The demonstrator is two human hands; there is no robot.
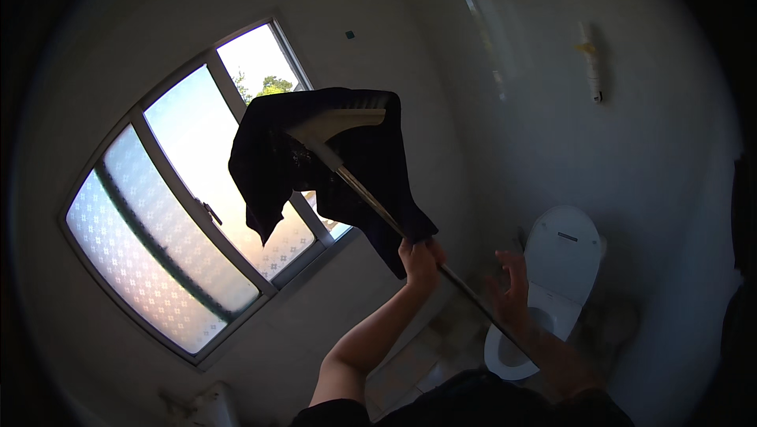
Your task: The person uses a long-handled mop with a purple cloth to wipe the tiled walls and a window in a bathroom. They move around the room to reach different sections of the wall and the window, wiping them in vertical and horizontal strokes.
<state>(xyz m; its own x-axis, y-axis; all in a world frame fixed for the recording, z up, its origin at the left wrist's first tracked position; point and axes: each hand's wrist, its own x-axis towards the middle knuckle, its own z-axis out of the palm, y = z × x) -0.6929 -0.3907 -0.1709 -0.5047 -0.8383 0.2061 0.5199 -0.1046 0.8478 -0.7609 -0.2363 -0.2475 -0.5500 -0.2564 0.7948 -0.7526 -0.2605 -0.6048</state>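
Observation:
My left hand (421, 260) grips the metal pole (372, 201) of a long-handled tool, probably a broom, and seems to pinch the lower edge of a dark cloth (372, 155) against it. The tool's pale plastic head (340, 125) points up and away from me. Dark fabric spreads behind the head and hangs down beside the pole, with a ragged lower edge. Just right of the pole's lower part is my right hand (511, 291), fingers apart and holding nothing; the pole runs close to that forearm.
A sliding window (201, 190) with patterned panes fills the left wall, with one section showing trees. A white toilet (562, 255), its lid raised, stands at lower right. A white tube-like object (592, 69) is on the right wall. Tiled floor (408, 368) shows below.

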